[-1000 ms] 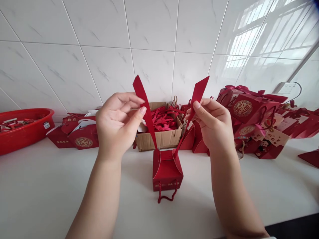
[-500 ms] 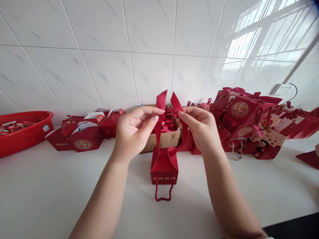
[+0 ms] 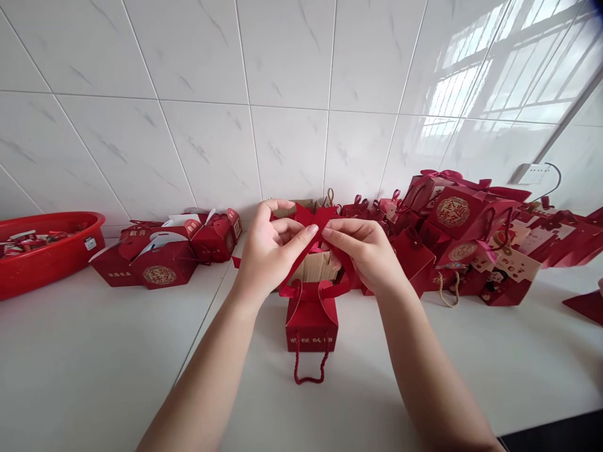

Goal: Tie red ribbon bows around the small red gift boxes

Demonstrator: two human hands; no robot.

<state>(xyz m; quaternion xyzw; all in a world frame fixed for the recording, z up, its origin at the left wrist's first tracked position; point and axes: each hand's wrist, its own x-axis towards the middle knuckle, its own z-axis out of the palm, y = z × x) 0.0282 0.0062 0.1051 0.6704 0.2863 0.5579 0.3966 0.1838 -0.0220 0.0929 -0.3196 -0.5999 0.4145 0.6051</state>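
A small red gift box (image 3: 311, 317) stands upright on the white counter in front of me, its twisted cord handle (image 3: 309, 380) hanging down the near side. Red ribbon (image 3: 338, 288) runs through the box's top flaps and up to my fingers. Thumb and fingers of my left hand (image 3: 276, 248) pinch one end of it above the box. My right hand (image 3: 365, 248) pinches the other end, close beside the left fingertips. The two ends meet or cross there; whether they are knotted is hidden by the fingers.
Behind the box is an open cardboard carton (image 3: 313, 267) with red items. Several finished-looking red boxes (image 3: 167, 260) sit at left, next to a red plastic basin (image 3: 61, 251). Stacked red gift boxes (image 3: 471, 213) crowd the right side against the tiled wall (image 3: 289, 56).
My hands have come closer together, bringing the two ribbon ends from apart to meeting. The ribbon now bows outward on both sides above the box.
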